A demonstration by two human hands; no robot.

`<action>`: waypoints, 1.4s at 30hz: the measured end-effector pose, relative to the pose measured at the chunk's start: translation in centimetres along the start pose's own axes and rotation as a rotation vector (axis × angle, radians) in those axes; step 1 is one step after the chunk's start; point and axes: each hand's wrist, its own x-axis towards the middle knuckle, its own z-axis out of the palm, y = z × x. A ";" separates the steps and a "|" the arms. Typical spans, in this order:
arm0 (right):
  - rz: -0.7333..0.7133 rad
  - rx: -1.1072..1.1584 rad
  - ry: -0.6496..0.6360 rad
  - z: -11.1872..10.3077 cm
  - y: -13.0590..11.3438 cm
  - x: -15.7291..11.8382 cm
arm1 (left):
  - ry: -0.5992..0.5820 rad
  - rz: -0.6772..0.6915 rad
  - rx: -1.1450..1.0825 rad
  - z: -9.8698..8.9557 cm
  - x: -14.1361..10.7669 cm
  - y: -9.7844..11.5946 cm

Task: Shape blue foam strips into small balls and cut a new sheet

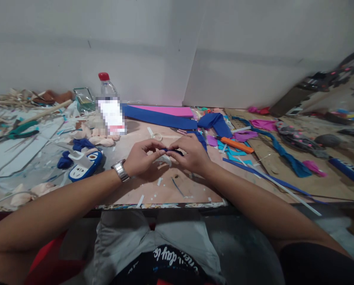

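Note:
My left hand (pixel 143 157), with a metal watch on its wrist, and my right hand (pixel 192 154) meet over the middle of the table. Both pinch a small dark blue piece (pixel 172 151) between thumbs and fingers. A whitish, curved strip (pixel 164 159) hangs just below the fingertips. Behind my left hand lies a pale ring-shaped roll (pixel 157 137). Long blue fabric (pixel 161 118) stretches behind both hands, over a pink strip (pixel 177 111).
A blue-and-white power strip (pixel 84 168) sits left, near green-handled pliers (pixel 24 130). A phone (pixel 113 115) leans before a red-capped bottle (pixel 105 81). On the right are an orange cutter (pixel 237 145), thin sticks and fabric scraps. The table's front edge (pixel 182 206) is near my forearms.

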 end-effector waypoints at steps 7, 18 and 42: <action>0.001 0.005 -0.011 -0.2 -0.3 0.1 | -0.009 -0.015 -0.068 0.0 0.0 -0.3; 0.061 0.011 0.006 0.0 -0.3 -0.1 | -0.007 0.050 0.019 -0.2 -0.1 -0.1; 0.025 0.086 0.027 0.1 -0.2 0.1 | -0.123 -0.018 -0.250 0.4 -0.2 -0.2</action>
